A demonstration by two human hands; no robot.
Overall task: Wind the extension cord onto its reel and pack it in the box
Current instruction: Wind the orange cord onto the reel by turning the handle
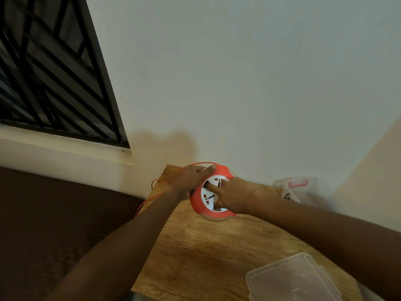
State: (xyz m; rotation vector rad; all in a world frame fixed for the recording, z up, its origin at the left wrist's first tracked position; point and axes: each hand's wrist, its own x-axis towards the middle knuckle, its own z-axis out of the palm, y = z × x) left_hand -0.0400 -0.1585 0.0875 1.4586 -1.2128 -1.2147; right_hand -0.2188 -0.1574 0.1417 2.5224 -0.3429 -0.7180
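Reel: where the two hands meet I see the extension cord reel [213, 192], a round orange body with a white socket face, at the far end of the wooden surface [208, 253], close to the wall; whether it rests on the wood or is lifted slightly I cannot tell.
Cord: a thin orange cord [152, 197] arcs over the top of the reel, loops out to the left and drops past the surface's left edge (most of it looks unwound).
Left grip: my view shows the left hand [189, 181] wrapped over the reel's upper left rim, fingers curled round the orange edge, the thumb lying along the top.
Right grip: the right hand [231, 197] lies on the white face from the right, fingers bent and pressing into the centre part between the socket holes; I cannot make out exactly what it has hold of there.
Box: a clear plastic container [291, 281] sits at the near right corner of the surface, well apart from the reel; I cannot tell whether that is the box or just its lid.
Beyond: a pale plastic item with a pink handle [298, 183] stands to the right against the wall, blurred.
Room: a dark barred window [54, 68] is at upper left, above a dark brown floor [54, 224].
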